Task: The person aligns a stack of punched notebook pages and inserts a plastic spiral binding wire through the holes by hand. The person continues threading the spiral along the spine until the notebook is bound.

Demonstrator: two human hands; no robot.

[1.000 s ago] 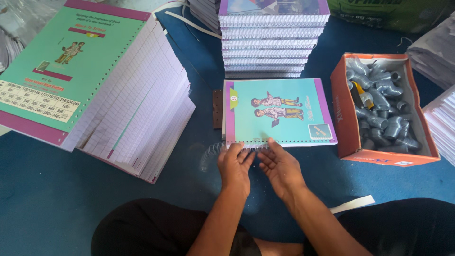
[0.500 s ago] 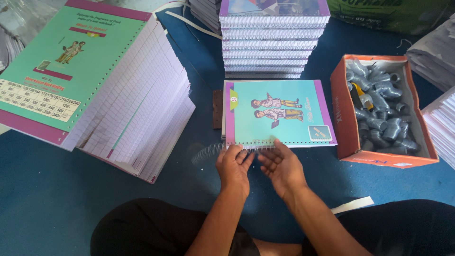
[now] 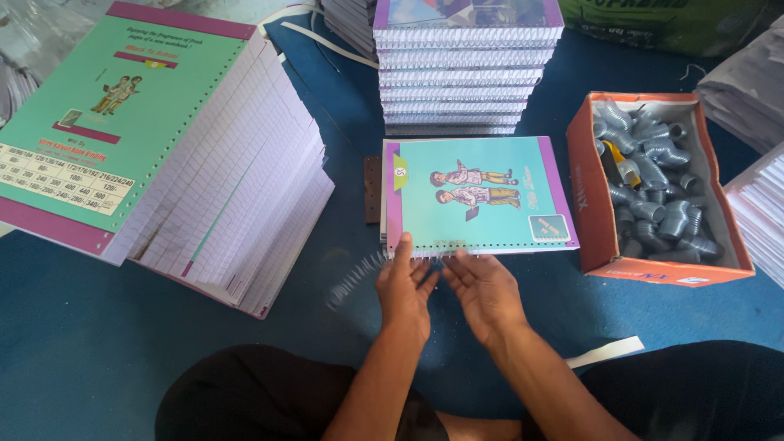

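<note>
A notebook [image 3: 478, 196] with a teal and purple cover lies flat on the blue mat, its punched edge toward me. A silver spiral wire [image 3: 355, 280], blurred by motion, sticks out to the left of that edge. My left hand [image 3: 406, 286] holds the spiral at the notebook's near left corner, fingers on the punched edge. My right hand [image 3: 483, 290] is beside it, fingertips touching the spiral along the same edge.
A tall leaning stack of unbound punched notebooks [image 3: 163, 147] stands at the left. A pile of spiral-bound notebooks [image 3: 469, 69] sits behind the notebook. An orange box [image 3: 592, 208] of coiled spirals is at the right. A white paper strip [image 3: 604, 351] lies near my right arm.
Both hands stay at the punched edge, working the spiral; the wire's free end at the left has shifted slightly and stays blurred. The notebook has not moved.
</note>
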